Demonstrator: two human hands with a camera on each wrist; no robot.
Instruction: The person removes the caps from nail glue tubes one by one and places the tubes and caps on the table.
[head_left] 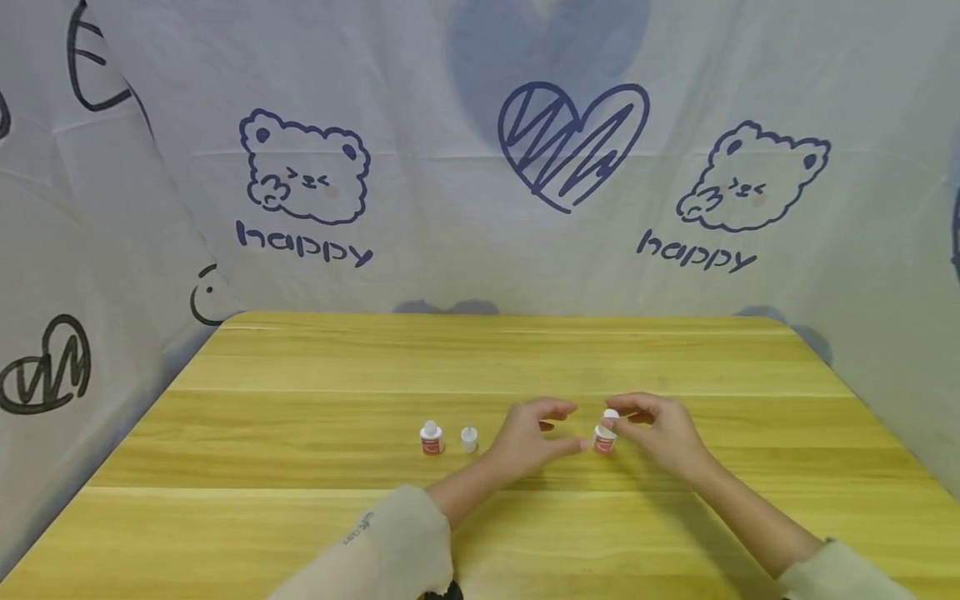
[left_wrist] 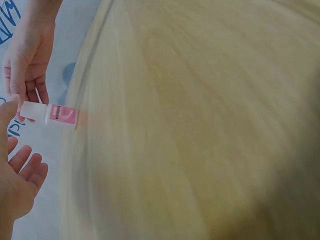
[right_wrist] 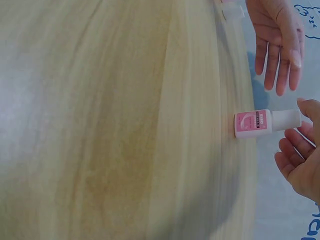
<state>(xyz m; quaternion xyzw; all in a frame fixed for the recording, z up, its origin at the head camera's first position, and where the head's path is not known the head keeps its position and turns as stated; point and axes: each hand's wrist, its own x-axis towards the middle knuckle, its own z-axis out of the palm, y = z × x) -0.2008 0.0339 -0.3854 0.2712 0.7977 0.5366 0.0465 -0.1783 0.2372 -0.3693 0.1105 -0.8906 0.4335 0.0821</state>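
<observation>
A small white bottle with a pink label (head_left: 603, 440) stands upright on the wooden table. Its white cap (right_wrist: 286, 120) is pinched between the thumb and fingers of my right hand (head_left: 663, 429). My left hand (head_left: 531, 433) is held just left of this bottle, fingers apart and nothing between them; in the left wrist view its palm (left_wrist: 17, 192) shows. Further left stands a second small bottle (head_left: 431, 438), white-topped with a red-pink label. Beside that one sits a loose white cap (head_left: 469, 439) with a thin tip pointing up.
The wooden table (head_left: 300, 358) reaches back to a pale cloth (head_left: 442, 208) printed with hearts, bears and the word happy. More cloth (head_left: 97, 250) hangs along the left side. A small dark object (head_left: 447, 592) shows at the bottom edge near the left sleeve.
</observation>
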